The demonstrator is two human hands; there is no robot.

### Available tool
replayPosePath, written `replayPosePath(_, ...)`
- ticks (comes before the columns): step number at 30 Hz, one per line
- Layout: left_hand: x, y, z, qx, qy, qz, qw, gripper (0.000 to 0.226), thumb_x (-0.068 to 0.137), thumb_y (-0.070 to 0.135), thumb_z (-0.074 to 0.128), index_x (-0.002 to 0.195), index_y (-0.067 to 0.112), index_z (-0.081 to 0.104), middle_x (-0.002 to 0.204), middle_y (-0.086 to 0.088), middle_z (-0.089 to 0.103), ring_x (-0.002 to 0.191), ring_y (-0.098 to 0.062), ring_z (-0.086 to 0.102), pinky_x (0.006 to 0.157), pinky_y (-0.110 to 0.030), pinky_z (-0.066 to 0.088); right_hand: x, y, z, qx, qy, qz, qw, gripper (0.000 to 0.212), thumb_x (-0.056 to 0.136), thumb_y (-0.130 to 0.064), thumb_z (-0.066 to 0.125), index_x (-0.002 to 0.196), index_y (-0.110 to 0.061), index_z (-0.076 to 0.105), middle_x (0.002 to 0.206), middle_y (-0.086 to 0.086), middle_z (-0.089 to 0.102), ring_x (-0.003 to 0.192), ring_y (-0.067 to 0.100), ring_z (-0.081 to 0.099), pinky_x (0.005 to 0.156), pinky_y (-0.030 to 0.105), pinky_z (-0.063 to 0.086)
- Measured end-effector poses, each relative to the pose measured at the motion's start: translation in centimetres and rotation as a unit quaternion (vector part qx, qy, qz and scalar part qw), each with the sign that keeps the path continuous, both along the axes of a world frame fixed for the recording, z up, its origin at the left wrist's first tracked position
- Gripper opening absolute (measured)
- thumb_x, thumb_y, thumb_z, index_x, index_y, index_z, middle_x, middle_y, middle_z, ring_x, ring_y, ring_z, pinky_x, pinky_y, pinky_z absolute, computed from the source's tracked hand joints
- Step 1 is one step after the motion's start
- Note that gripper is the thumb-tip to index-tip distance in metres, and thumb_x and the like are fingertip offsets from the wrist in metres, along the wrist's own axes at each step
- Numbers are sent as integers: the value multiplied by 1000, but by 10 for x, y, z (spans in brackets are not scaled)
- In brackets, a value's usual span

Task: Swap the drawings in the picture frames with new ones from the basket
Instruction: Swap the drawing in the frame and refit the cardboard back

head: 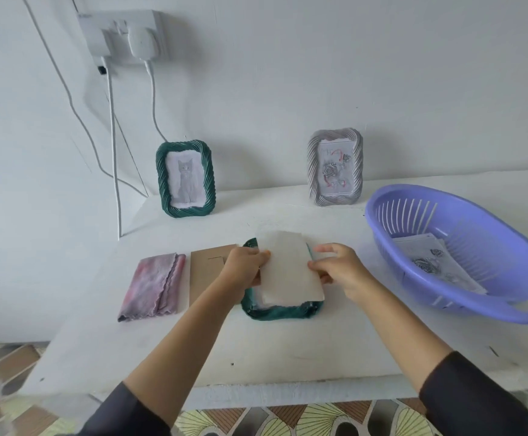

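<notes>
A white table (287, 350) stands against a pale wall and fills most of the view, with a patterned floor showing below its front edge. On its right side sits a purple basket (507, 256) with slotted walls, and loose drawings (435, 262) lie in its bottom, the top one showing grey roses. At the back of the table two picture frames stand upright, well apart. The green frame (162, 180) on the left holds a drawing of a grey cat, and the grey frame (313, 171) on the right holds a drawing of roses. A second green frame (281, 312) lies flat on the middle of the table, mostly covered from this view. Over it the person holds a pale sheet (287, 269), blank side up and tilted, its near edge low above the frame. Left of that frame a brown backing board (206, 272) lies flat, and just beside it is a folded pink cloth (157, 284). The left hand (243, 267) pinches the sheet's left edge, thumb on top and fingers curled beneath. The right hand (338, 265) pinches the right edge between thumb and lower fingers, with the forefinger raised above the paper. Dark sleeves cover both forearms near the elbows. High on the wall a white socket (124, 36) carries plugs, with cables hanging down behind the table.
</notes>
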State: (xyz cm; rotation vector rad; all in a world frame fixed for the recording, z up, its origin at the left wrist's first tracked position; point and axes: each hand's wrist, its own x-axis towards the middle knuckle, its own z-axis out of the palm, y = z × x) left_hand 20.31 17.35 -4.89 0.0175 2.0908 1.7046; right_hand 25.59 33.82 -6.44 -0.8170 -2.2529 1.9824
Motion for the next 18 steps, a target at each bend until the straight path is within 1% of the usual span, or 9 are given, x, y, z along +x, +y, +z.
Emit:
replayPosePath(1,-3,-4,-5,-52,32,-1,998,19,93,14,53,84,0,61,85,-17,63,77,-28,63,73,-36,57,-2,-3,-3,27,1,-7,1000,41,77,4,65,115,-3,53,68,8,58,53,19,51,53,28,47)
replayPosePath(4,-5,-11,-15,-229,146,-17,962,33,90,22,55,61,7,48,64,-11,48,60,-21,47,57,-27,39,-9,-14,-9,145,11,-6,989,33,72,0,69,103,-4,60,70,10,63,54,19,55,66,31,50)
replayPosePath(5,-4,-12,-18,-265,174,-14,948,34,90,24,56,61,10,44,64,-9,45,61,-19,43,57,-27,33,-10,-17,-11,182,13,4,983,29,72,-2,68,101,-3,62,74,11,65,57,19,56,66,28,49)
replayPosePath(7,-3,-14,-21,-311,211,-8,927,31,89,25,57,62,18,45,76,-10,51,77,-22,47,67,-28,34,-11,-20,-16,237,24,23,971,25,75,-2,66,99,-2,65,83,14,68,68,20,58,68,23,45)
replayPosePath(8,-3,-15,-22,-322,216,-12,922,21,89,26,58,70,18,54,86,-11,57,89,-24,49,75,-29,36,-11,-21,-17,258,27,29,965,24,76,-3,66,99,-2,65,87,15,69,73,19,58,70,22,44)
replayPosePath(9,-3,-15,-24,-329,222,-18,918,14,89,27,58,87,14,63,98,-12,60,100,-26,50,83,-30,37,-11,-22,-19,277,28,35,960,24,76,-4,66,100,-2,66,90,14,69,77,20,59,71,22,44)
replayPosePath(11,-5,-17,-31,-342,223,-27,913,33,88,28,58,116,10,60,115,-12,58,115,-27,46,92,-30,35,-11,-22,-19,314,21,45,948,25,77,-8,65,103,-5,66,91,11,67,85,24,62,73,24,45)
replayPosePath(15,-4,-21,-33,-336,247,-37,908,35,88,25,59,120,10,58,114,-10,60,116,-25,46,88,-27,35,-11,-14,-18,391,6,53,919,25,81,-19,64,105,-14,65,107,8,61,100,26,59,78,29,44)
replayPosePath(18,-3,-23,-31,-333,247,-54,908,34,88,22,59,120,9,59,113,-10,62,109,-24,53,78,-22,34,-10,-5,-22,394,-15,78,916,31,82,-33,63,111,-21,64,109,6,55,106,23,55,82,31,43)
